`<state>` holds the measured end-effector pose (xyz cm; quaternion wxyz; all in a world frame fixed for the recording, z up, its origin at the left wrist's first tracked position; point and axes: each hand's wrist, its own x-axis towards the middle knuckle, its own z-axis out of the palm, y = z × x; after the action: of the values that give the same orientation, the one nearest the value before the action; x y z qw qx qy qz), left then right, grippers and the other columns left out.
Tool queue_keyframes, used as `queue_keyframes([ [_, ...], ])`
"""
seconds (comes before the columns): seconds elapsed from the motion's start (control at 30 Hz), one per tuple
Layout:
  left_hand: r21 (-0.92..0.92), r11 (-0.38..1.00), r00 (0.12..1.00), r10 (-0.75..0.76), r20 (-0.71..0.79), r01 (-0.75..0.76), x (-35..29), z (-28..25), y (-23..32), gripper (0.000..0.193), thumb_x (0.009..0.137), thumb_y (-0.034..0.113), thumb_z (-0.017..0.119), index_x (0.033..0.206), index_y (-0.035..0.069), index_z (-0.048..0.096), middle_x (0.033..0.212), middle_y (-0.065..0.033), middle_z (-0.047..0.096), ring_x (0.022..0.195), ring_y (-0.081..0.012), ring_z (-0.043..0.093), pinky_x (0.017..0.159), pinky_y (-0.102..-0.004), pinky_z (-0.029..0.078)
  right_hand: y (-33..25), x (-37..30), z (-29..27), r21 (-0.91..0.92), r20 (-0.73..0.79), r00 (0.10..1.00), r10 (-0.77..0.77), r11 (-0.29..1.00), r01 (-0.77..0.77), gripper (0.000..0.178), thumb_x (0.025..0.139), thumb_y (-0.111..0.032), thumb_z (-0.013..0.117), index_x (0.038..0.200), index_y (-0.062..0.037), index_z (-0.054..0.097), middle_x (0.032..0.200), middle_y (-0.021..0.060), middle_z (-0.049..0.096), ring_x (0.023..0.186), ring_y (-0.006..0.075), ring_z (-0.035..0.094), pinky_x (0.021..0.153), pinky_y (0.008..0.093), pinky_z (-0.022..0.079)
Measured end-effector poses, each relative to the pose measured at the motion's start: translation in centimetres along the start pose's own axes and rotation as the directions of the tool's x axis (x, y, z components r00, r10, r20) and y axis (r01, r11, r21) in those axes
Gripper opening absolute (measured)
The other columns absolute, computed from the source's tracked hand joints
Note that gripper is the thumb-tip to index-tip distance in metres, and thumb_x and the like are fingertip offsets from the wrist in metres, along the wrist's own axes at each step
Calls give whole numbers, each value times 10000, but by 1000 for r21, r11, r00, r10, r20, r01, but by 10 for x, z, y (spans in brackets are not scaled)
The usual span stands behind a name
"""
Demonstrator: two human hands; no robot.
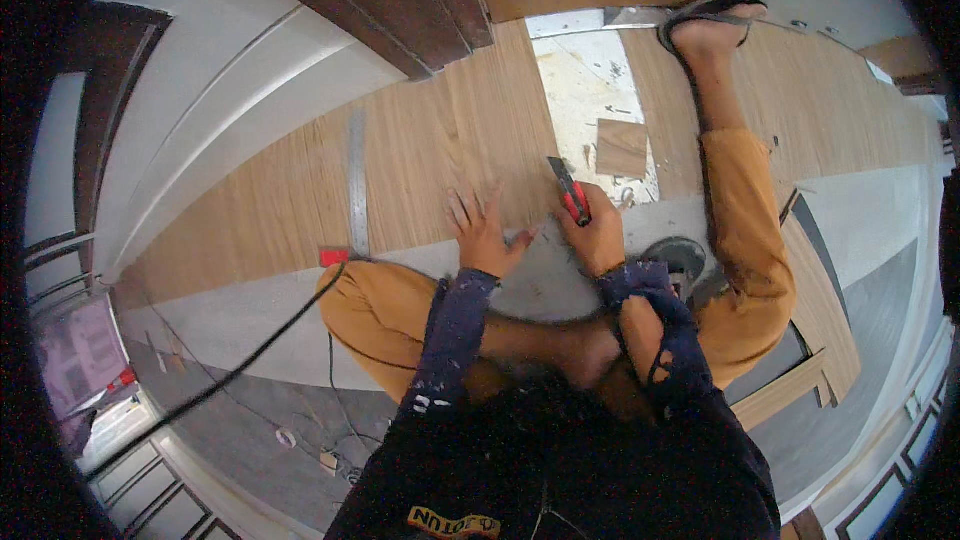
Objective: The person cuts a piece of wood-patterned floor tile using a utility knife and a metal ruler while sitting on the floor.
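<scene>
Fingers of the left hand (484, 233) are spread flat on the wood-grain sheet (440, 155) at frame centre, just beside the red-and-black knife (569, 191) gripped in the closed right hand (598, 236). A slip of the blade on the smooth, glossy sheet could likely bring it toward those fingers or the crossed legs below. A long steel ruler (357, 180) lies flat left of centre. A small square offcut (622, 148) rests on the dusty bare floor (575, 80).

My utility knife (570, 194): red w/ black. Planks (450, 140): light oak woodgrain. My trousers (745, 230): mustard orange. Sleeves (455, 325): navy, white paint specks. Steel rule (357, 180): grey.
</scene>
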<state>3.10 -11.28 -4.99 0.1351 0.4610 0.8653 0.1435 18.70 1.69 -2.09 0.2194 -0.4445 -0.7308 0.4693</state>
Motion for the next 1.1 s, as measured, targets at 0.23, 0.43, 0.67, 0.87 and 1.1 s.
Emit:
queue_keyframes([
  [0.23, -4, 999, 999, 34, -14, -34, 5, -12, 8, 918, 841, 647, 630, 1555, 147, 342, 1628, -334, 63, 1482, -565, 57, 1155, -697, 42, -8, 68, -2, -114, -48, 996, -78, 991, 72, 524, 840, -116, 739, 1333, -33, 583, 1136, 230, 679, 1017, 371, 680, 885, 410, 530],
  [0.43, 4, 1000, 999, -8, 43, 8, 8, -18, 12, 874, 869, 659, 560, 1539, 127, 380, 1616, -357, 83, 1480, -568, 74, 1145, -718, 46, -33, 130, -1, -163, 199, 973, 114, 983, -82, 549, 851, -145, 726, 1361, -16, 571, 1171, 219, 694, 1028, 360, 694, 924, 376, 522],
  [0.67, -13, 999, 993, -44, 106, 45, 7, -15, 12, 859, 892, 621, 555, 1549, 101, 370, 1599, -386, 96, 1485, -560, 73, 1139, -725, 74, -20, 133, 8, 28, 181, 979, -93, 996, 89, 444, 834, -120, 762, 1235, 2, 617, 898, 122, 659, 817, 172, 592, 782, 314, 497],
  [0.87, -53, 997, 991, -54, 119, 61, 5, -13, 17, 869, 898, 599, 562, 1551, 67, 347, 1592, -394, 105, 1483, -564, 78, 1142, -717, 87, -17, 137, -2, 62, 309, 949, -62, 997, 45, 662, 844, -28, 723, 1464, -39, 494, 1299, 176, 664, 1057, 132, 647, 951, 316, 494],
  [1.1, -250, 966, 997, -52, 62, 66, 26, -36, 25, 770, 930, 425, 590, 1519, -3, 343, 1599, -367, 131, 1476, -570, 119, 1158, -686, 127, -12, 140, 0, 94, 349, 929, -124, 991, 97, 641, 828, -13, 734, 1430, -12, 514, 1361, 192, 625, 1077, 175, 664, 952, 319, 494],
])
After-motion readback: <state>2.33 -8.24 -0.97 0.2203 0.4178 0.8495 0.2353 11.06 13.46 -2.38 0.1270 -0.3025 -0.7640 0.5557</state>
